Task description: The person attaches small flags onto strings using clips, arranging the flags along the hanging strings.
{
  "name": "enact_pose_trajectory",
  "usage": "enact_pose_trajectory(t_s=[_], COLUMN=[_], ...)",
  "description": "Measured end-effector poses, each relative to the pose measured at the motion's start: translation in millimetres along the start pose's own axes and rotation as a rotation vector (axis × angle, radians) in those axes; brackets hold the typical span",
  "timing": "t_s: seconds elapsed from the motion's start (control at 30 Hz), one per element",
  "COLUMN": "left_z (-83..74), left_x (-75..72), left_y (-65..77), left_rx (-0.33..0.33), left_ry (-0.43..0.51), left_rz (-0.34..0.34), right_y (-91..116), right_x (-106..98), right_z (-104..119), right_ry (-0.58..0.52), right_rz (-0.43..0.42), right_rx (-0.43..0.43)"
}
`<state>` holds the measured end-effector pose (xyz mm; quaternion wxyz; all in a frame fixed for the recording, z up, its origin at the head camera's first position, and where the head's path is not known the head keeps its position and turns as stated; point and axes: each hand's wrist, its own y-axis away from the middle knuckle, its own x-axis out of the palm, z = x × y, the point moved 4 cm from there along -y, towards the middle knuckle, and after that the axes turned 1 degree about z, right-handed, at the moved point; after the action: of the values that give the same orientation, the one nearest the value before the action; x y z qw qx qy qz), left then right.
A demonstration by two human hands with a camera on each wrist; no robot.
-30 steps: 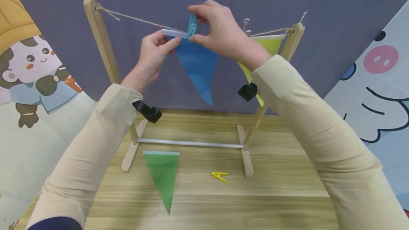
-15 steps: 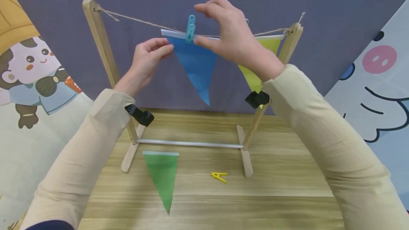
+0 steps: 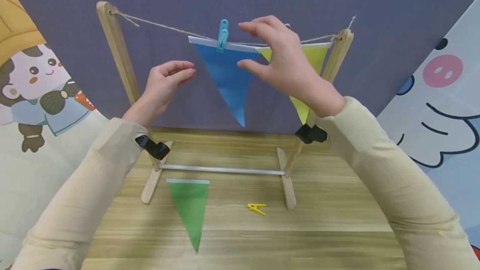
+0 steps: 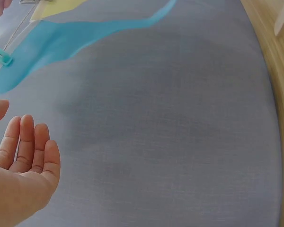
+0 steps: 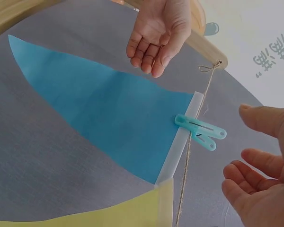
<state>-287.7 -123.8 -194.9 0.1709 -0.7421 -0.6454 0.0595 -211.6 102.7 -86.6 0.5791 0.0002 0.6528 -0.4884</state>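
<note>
Blue pennant hanging up near twelve o'clock in the head view, white band along its top, tip dangling toward half past five, and there's the turquoise clothespin, nearly upright, clamped over that band!

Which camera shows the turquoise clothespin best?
The right wrist view: there the turquoise clothespin appears whole and largest, clipped to the blue pennant. The head view shows it whole but smaller; the left wrist view cuts it off at the left edge.
</note>
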Motion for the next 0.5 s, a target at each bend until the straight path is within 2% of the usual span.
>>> enact_pose_trajectory(t_s=[0.2, 0.5], left_z=[4.7, 12.0], left_x=[-3.5, -6.3], left_y=[3.3, 8.0], left_rx=[-0.002, -0.005], left_ry=[0.01, -0.046], left_rz=[0.009, 0.019], right_y=[9.1, 22.6], right_x=[0.8, 4.5], right_z=[0.5, 3.2], right_ry=[-0.033, -0.058], right_rz=[-0.056, -0.101], right_rx=[-0.047, -0.116])
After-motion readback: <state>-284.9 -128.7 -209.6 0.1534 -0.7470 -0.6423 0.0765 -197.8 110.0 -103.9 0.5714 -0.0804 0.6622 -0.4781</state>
